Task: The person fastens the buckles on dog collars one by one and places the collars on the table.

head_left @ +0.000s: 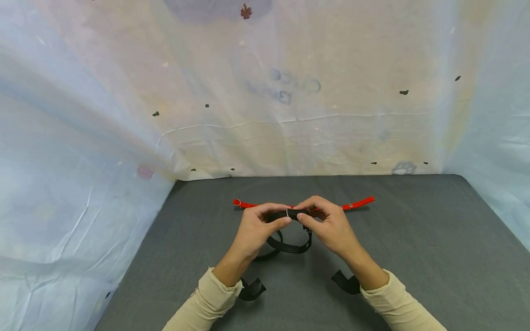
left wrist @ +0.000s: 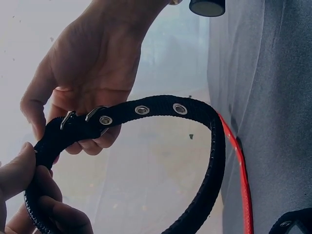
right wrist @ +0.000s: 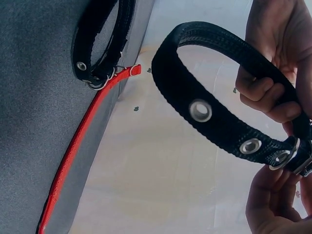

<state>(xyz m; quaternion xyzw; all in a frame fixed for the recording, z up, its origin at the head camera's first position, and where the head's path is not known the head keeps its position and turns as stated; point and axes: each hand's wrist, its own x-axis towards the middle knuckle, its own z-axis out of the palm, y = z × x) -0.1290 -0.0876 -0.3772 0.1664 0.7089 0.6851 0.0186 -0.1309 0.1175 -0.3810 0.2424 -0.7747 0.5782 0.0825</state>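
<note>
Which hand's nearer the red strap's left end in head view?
Left. The left hand is right of the strap's left end, on the near side; the right hand is farther right.

The middle of the red strap (head_left: pixel 357 203) is mostly hidden behind the left hand (head_left: pixel 257 230) and right hand (head_left: pixel 332 226) in the head view. The black collar (head_left: pixel 290 248) has a buckle (right wrist: pixel 303 166) that's too tiny to make out there, and the right wrist view chops it at the edge. The second collar (right wrist: pixel 85 56) gets cut off up top too. Blue lettering (head_left: pixel 284 96) on the curtain (head_left: pixel 331 147)? Just blur, can't read it.
</note>
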